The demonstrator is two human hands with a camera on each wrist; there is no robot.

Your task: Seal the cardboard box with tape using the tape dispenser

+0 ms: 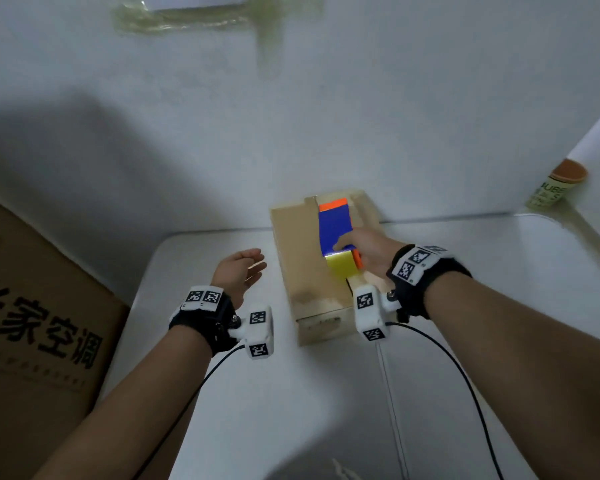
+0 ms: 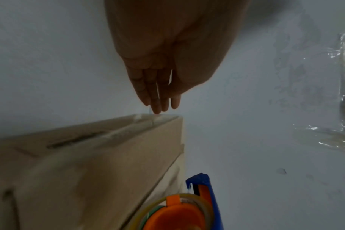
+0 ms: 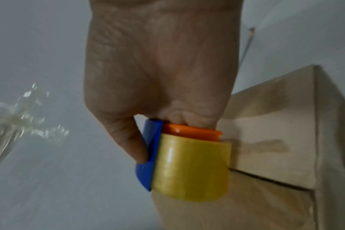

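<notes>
- The left hand (image 1: pixel 240 271) hovers with relaxed, straight fingers and nothing in it, just left of the cardboard box (image 1: pixel 302 258).
- The box rests on the white table (image 1: pixel 291 393), its top seam running under the right hand.
- The right hand (image 1: pixel 368 252) grips the blue and orange tape dispenser (image 1: pixel 335 233) on the lid.
- Judging by the dispenser's mid-lid position, the sealing run looks partly done; cutting and pressing down seem left.

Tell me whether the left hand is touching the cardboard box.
Apart. The head view shows white table between the open left hand and the cardboard box.
</notes>
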